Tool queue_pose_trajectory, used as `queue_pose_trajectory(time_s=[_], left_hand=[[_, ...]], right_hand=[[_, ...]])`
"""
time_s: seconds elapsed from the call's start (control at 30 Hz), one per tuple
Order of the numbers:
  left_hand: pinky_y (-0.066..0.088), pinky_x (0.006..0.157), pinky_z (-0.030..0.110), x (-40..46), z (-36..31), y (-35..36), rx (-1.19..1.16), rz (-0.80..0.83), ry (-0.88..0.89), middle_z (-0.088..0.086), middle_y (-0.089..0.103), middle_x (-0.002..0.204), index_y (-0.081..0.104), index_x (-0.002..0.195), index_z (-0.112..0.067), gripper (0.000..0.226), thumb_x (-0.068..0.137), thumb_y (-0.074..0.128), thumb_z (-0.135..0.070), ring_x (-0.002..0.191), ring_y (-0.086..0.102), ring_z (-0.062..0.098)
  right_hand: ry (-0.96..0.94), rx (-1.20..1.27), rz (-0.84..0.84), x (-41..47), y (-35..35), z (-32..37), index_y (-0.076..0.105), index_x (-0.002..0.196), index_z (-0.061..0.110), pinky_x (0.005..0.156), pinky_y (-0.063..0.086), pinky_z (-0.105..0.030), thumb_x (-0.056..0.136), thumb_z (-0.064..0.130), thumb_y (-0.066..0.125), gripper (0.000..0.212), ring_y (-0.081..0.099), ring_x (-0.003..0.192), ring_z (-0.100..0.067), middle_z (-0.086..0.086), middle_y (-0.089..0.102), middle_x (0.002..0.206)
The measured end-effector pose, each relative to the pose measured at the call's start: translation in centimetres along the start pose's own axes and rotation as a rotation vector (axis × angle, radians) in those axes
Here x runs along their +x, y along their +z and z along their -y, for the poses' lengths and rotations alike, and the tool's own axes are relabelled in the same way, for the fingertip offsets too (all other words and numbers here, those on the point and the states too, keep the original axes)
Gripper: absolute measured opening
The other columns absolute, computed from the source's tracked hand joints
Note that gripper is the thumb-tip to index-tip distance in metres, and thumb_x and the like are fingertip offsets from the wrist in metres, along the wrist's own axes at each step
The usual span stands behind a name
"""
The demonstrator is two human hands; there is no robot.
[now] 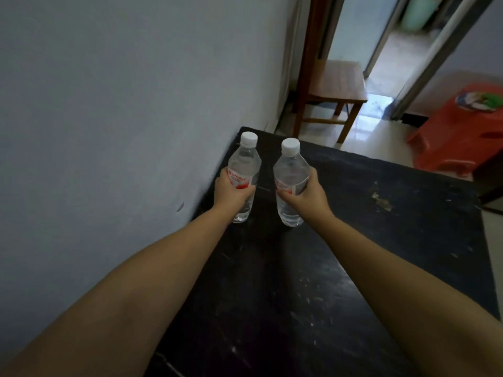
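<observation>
Two clear plastic water bottles with white caps and red-and-white labels stand upright side by side on a worn black table [381, 240]. My left hand [231, 190] grips the left bottle [245, 161] around its label, close to the wall. My right hand [306, 193] grips the right bottle [290, 170] around its label. Both bottles' bases appear to rest on the tabletop near its far left corner. Both arms stretch forward from the bottom of the view.
A pale wall [122, 104] runs along the table's left side. Beyond the table's far edge stand a wooden chair [337, 83] and a red plastic stool [460, 131] with small items on it, on a glossy tiled floor. A doorway opens behind them.
</observation>
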State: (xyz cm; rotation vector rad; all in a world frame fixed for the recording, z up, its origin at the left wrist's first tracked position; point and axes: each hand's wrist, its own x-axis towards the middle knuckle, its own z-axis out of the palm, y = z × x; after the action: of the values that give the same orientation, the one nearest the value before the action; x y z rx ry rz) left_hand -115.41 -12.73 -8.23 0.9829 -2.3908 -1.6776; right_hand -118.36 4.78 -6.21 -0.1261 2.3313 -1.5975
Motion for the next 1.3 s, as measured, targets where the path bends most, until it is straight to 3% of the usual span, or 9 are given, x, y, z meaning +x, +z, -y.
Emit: queue_pose_trajectory(time_s=[0.13,0.43,0.77,0.87,1.03,1.17,1.3], left_hand=[[0.041,0.106,0.038,4.4,-1.0,-0.4,-0.025,-0.004,0.056,0.005,0.054,0.133,0.042,0.134,-0.016,0.068,0.076,0.076,-0.012,0.125,0.051,0.022],[0.038,0.107,0.033,8.7,-0.6,0.3,-0.076,-0.032,0.122,0.003,0.051,0.137,0.036,0.14,-0.016,0.072,0.079,0.074,-0.011,0.13,0.047,0.02],[0.036,0.104,0.026,8.9,0.3,0.4,-0.081,-0.03,0.136,0.005,0.048,0.138,0.033,0.14,-0.014,0.072,0.08,0.073,-0.009,0.131,0.046,0.02],[0.036,0.111,0.033,8.7,0.5,0.4,-0.087,-0.053,0.128,0.005,0.047,0.139,0.032,0.14,-0.014,0.073,0.08,0.073,-0.009,0.132,0.045,0.021],[0.035,0.113,0.042,9.0,0.5,-0.2,-0.036,0.023,0.079,0.006,0.042,0.143,0.025,0.144,-0.017,0.082,0.079,0.074,-0.01,0.135,0.041,0.024],[0.03,0.114,0.042,7.9,1.5,-1.5,0.101,0.075,-0.017,0.008,0.027,0.154,0.014,0.151,-0.02,0.094,0.079,0.076,-0.024,0.141,0.031,0.027],[0.039,0.109,0.042,5.3,2.2,-2.0,0.246,0.032,-0.067,0.012,0.039,0.147,0.03,0.145,-0.015,0.077,0.083,0.071,-0.034,0.132,0.043,0.029]], right_hand=[[-0.023,0.038,-0.051,3.9,2.1,0.6,0.033,0.14,0.025,0.102,0.038,-0.031,0.08,0.015,0.076,0.074,0.045,0.127,-0.014,0.001,0.049,0.137],[-0.017,0.11,-0.106,7.3,4.1,-1.1,0.026,0.145,0.026,0.101,0.036,-0.024,0.082,0.016,0.075,0.08,0.041,0.124,-0.005,0.002,0.045,0.142],[0.003,0.073,-0.076,8.4,4.0,-1.6,0.021,0.147,0.022,0.103,0.036,-0.026,0.081,0.017,0.075,0.085,0.042,0.13,-0.012,-0.002,0.044,0.143],[0.041,0.067,-0.04,8.5,4.0,-1.4,0.018,0.147,0.021,0.105,0.036,-0.029,0.081,0.014,0.075,0.087,0.041,0.133,-0.017,-0.003,0.041,0.145],[0.169,0.009,-0.048,7.2,3.7,-2.4,0.01,0.151,0.029,0.114,0.033,-0.049,0.081,0.019,0.075,0.096,0.03,0.142,-0.026,-0.007,0.024,0.156],[0.277,-0.131,-0.055,5.1,2.7,-3.0,0.001,0.154,0.024,0.113,0.029,-0.041,0.087,0.02,0.069,0.095,0.023,0.145,-0.027,-0.01,0.012,0.16],[0.218,-0.183,-0.065,2.9,1.4,-2.0,0.005,0.154,0.026,0.113,0.034,-0.044,0.09,0.017,0.065,0.088,0.03,0.142,-0.029,-0.011,0.016,0.158]])
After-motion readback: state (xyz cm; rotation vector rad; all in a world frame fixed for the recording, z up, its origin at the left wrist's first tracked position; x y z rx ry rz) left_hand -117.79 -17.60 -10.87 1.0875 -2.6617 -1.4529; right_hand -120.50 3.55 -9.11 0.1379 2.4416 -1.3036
